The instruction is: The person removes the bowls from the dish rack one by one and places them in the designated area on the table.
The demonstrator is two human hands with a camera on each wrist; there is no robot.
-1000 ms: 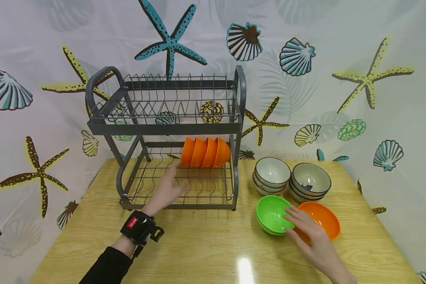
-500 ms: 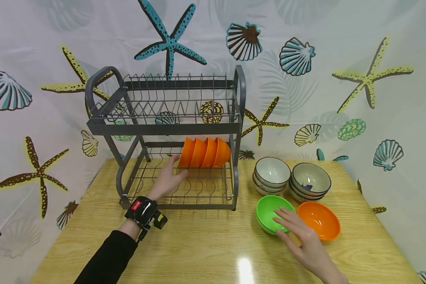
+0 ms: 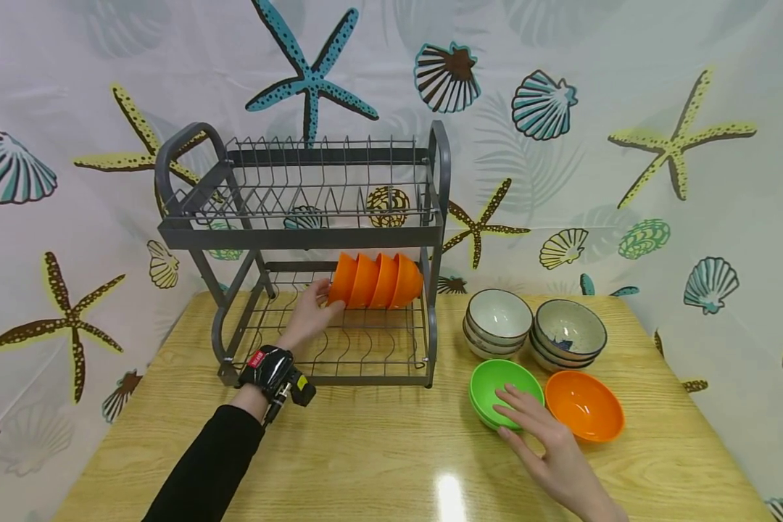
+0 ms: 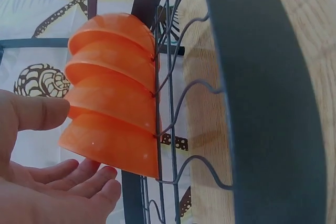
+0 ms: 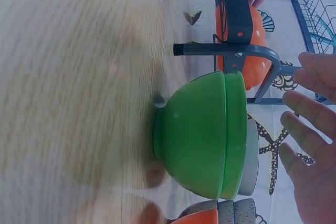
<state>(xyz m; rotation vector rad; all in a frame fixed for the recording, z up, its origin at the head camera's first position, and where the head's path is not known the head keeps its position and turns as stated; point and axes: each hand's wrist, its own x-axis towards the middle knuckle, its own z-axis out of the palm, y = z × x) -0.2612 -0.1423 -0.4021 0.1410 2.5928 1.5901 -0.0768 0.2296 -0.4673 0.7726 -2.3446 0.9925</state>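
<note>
The left hand (image 3: pixel 309 312) has eased up to four orange bowls (image 3: pixel 385 281), standing on edge in the lower tier of the two-tier dish rack (image 3: pixel 307 238); fingers loose, contact unclear, the row apparently within grasp now; right of the rack, the right hand (image 3: pixel 554 449), fingers relaxed, has drifted over the green bowls (image 3: pixel 494 384), baring the single orange bowl (image 3: pixel 587 406).
</note>
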